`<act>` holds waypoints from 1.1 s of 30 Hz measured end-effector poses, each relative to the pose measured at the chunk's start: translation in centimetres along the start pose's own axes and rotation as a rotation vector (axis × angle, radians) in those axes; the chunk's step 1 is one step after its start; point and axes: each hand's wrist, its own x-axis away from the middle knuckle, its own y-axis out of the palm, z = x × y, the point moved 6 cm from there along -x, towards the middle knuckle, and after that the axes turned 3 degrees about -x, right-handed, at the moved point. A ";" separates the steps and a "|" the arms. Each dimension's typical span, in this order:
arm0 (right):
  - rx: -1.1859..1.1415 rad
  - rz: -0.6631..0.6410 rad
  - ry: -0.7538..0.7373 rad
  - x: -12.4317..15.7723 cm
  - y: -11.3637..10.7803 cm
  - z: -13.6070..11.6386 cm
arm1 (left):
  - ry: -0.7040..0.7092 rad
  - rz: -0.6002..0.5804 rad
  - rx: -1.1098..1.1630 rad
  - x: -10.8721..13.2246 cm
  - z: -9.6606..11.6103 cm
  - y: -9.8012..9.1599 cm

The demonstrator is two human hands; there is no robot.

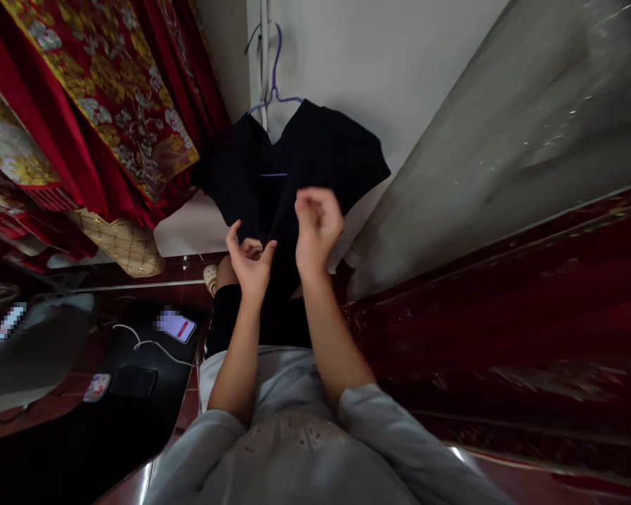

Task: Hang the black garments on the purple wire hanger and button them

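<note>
A dark V-necked garment (336,151) hangs in front of me on a purple hanger (275,91). At its front opening, my left hand (249,266) grips the cloth edge near the thumb, with the index finger lifted away. Folds in the cloth run down to that thumb. My right hand (320,231) is raised before the right side of the garment, slightly blurred, its fingers curled and the fingertips drawn together. Whatever those fingertips hold, if anything, is too small to make out.
Red and gold embroidered cloths (120,91) hang at the left. On a black seat (152,414) lie a lit phone (179,327), a white cable (158,344) and a dark flat object (133,382). A plastic-covered panel (484,161) stands along the right.
</note>
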 end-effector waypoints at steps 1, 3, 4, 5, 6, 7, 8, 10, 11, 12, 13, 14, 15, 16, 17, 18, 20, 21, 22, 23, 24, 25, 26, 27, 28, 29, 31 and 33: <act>-0.069 -0.032 0.090 2.1 0.3 1.4 | -0.006 -0.019 0.024 0.4 -0.3 0.4; -0.217 -0.141 0.223 4.7 1.3 3.7 | -0.023 -0.034 0.132 0.8 -0.8 0.8; -0.277 -0.201 0.250 5.2 1.7 4.4 | -0.029 -0.026 0.213 0.9 -0.9 0.7; -0.320 -0.256 0.250 5.3 1.9 4.7 | -0.029 -0.015 0.297 0.9 -0.8 0.5; -0.344 -0.305 0.232 5.1 1.9 4.8 | -0.026 -0.007 0.372 0.9 -0.6 0.3; -0.351 -0.344 0.205 4.7 1.6 4.6 | -0.020 -0.005 0.427 0.9 -0.4 0.0; -0.347 -0.378 0.178 4.3 1.2 4.3 | -0.016 -0.005 0.462 0.9 0.0 -0.2; -0.341 -0.410 0.148 3.9 0.3 3.7 | -0.014 0.003 0.480 1.0 0.8 -0.4; -0.343 -0.403 0.142 3.8 -0.2 3.5 | -0.013 0.011 0.479 1.1 1.3 -0.5; -0.344 -0.381 0.131 3.9 -0.6 3.4 | -0.010 0.016 0.473 1.2 1.7 -0.4; -0.343 -0.354 0.115 3.9 -0.9 3.3 | -0.007 0.017 0.458 1.4 2.1 -0.4; -0.338 -0.330 0.097 4.0 -1.1 3.2 | -0.005 0.016 0.437 1.5 2.4 -0.2; -0.327 -0.312 0.077 4.1 -1.1 3.1 | -0.004 0.015 0.410 1.7 2.7 -0.1; -0.313 -0.302 0.060 4.2 -1.0 3.1 | -0.004 0.016 0.385 1.8 2.8 0.0; -0.300 -0.299 0.049 4.2 -0.8 3.1 | -0.004 0.018 0.364 2.0 2.8 0.1; -0.292 -0.302 0.045 4.3 -0.6 3.1 | -0.003 0.019 0.351 2.1 2.7 0.1; -0.295 -0.307 0.047 4.6 -0.1 3.1 | 0.000 0.010 0.336 2.2 2.5 0.1; -0.301 -0.304 0.044 4.8 0.0 3.1 | 0.003 -0.004 0.323 2.1 2.3 0.0; -0.303 -0.295 0.037 5.0 0.0 3.1 | 0.012 -0.025 0.305 2.1 2.3 -0.1; -0.298 -0.283 0.023 5.2 0.0 3.0 | 0.027 -0.050 0.278 2.0 2.3 -0.3; -0.283 -0.274 0.002 5.3 -0.1 3.0 | 0.050 -0.076 0.244 1.8 2.5 -0.5; -0.259 -0.270 -0.027 5.1 -0.2 2.9 | 0.080 -0.099 0.204 1.6 2.8 -0.8; -0.227 -0.269 -0.064 4.7 -0.1 2.8 | 0.114 -0.119 0.162 1.5 3.1 -1.0; -0.191 -0.267 -0.104 3.8 -0.1 2.7 | 0.149 -0.137 0.121 1.3 3.4 -1.2; -0.151 -0.261 -0.146 2.4 0.1 2.4 | 0.182 -0.152 0.083 1.2 3.8 -1.2; -0.107 -0.248 -0.186 0.5 0.4 2.1 | 0.209 -0.166 0.052 1.2 4.0 -1.1; -0.010 -0.213 -0.249 -4.5 1.1 1.3 | 0.249 -0.187 0.011 1.3 4.1 -0.5; 0.102 -0.188 -0.300 -9.8 2.0 0.2 | 0.263 -0.189 -0.002 1.7 3.7 0.4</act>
